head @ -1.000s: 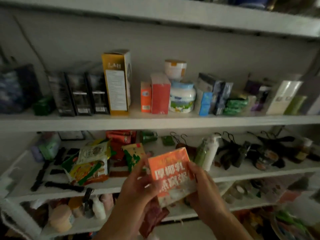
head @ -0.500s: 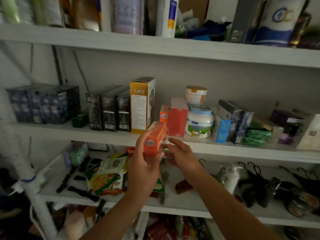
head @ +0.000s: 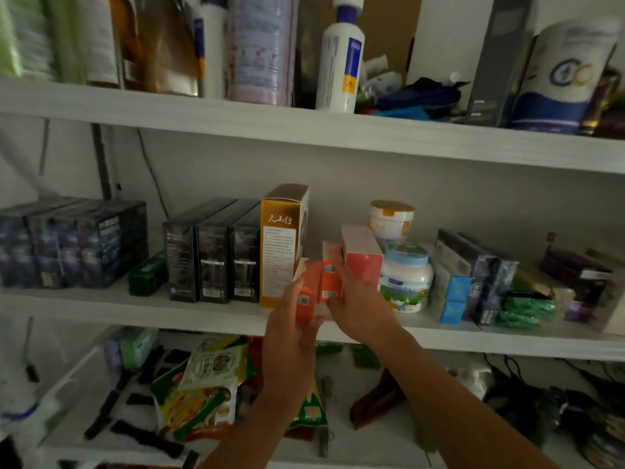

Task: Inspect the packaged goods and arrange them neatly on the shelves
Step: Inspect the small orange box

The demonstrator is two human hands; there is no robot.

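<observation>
My left hand (head: 287, 343) grips an orange packet (head: 307, 292) upright at the front of the middle shelf (head: 203, 316), between the tall gold box (head: 280, 245) and a small orange box (head: 330, 275). My right hand (head: 358, 306) has its fingers curled against that small orange box, next to a red box (head: 363, 262). Right of these stand a white jar with a blue lid (head: 406, 282) and a smaller tub (head: 391, 220) on top of it.
Dark boxes (head: 213, 252) stand in a row left of the gold box. Blue and green packs (head: 473, 286) fill the shelf's right side. Bottles (head: 341, 59) and cartons crowd the top shelf. Snack pouches (head: 199, 394) and black clips lie loose on the lower shelf.
Both hands rose from in front of the lower shelf to the middle shelf. The orange packet went from flat in view to upright, edge-on, and now stands among the boxes.
</observation>
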